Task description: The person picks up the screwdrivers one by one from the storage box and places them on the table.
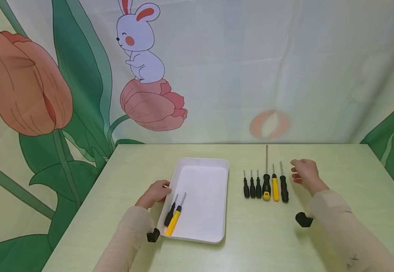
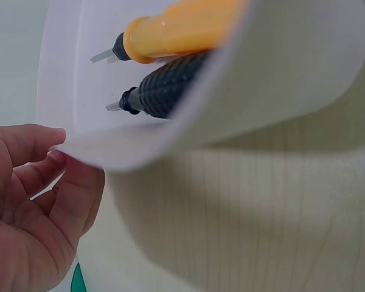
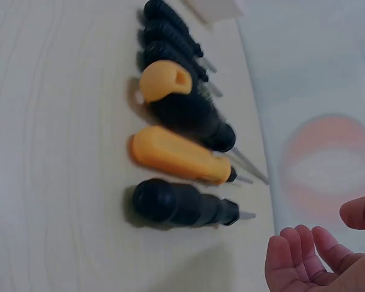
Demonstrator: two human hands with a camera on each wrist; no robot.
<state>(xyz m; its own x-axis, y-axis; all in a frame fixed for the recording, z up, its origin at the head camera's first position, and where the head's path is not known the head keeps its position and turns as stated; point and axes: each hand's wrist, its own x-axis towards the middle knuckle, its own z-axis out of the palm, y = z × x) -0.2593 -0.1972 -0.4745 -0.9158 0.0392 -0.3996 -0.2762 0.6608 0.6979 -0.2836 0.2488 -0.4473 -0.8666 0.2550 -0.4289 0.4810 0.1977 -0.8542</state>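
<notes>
My left hand [image 1: 155, 193] pinches the left rim of a white tray [image 1: 200, 204] between thumb and fingers, as the left wrist view also shows. Inside the tray, along its left side, lie a small black screwdriver [image 1: 171, 214] and a yellow screwdriver [image 1: 175, 218]. To the tray's right several screwdrivers stand in a row with their tips pointing away. Rightmost is a black screwdriver [image 1: 283, 187], beside a yellow-handled one [image 1: 275, 188] and a long black-and-yellow one [image 1: 266, 185]. My right hand [image 1: 306, 173] hovers just right of the row, fingers loosely bent, holding nothing.
Three small black screwdrivers [image 1: 252, 189] form the left part of the row. The pale wooden table [image 1: 258, 238] ends at the back against a printed curtain [image 1: 224, 75] with a rabbit and tulips. Black wrist devices hang below both sleeves.
</notes>
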